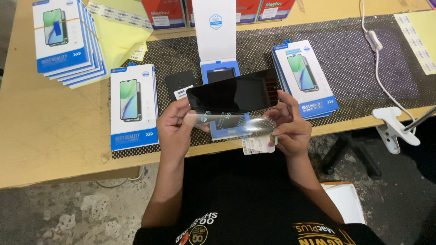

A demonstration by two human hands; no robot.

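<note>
Above the table [54,136], both hands [175,129] [290,127] pinch the black screen [232,94] and clear film [227,121]; peeling slowly, edges only, seems wise.

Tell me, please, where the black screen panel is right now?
The black screen panel is at centre frame, held between the left hand and right hand, above the open box.

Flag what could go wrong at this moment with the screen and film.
The black screen is pinched only at its ends by the left hand and right hand, near the table edge; a slip could drop it to the floor. The clear film hangs loose below and may crease or catch dust.
</note>
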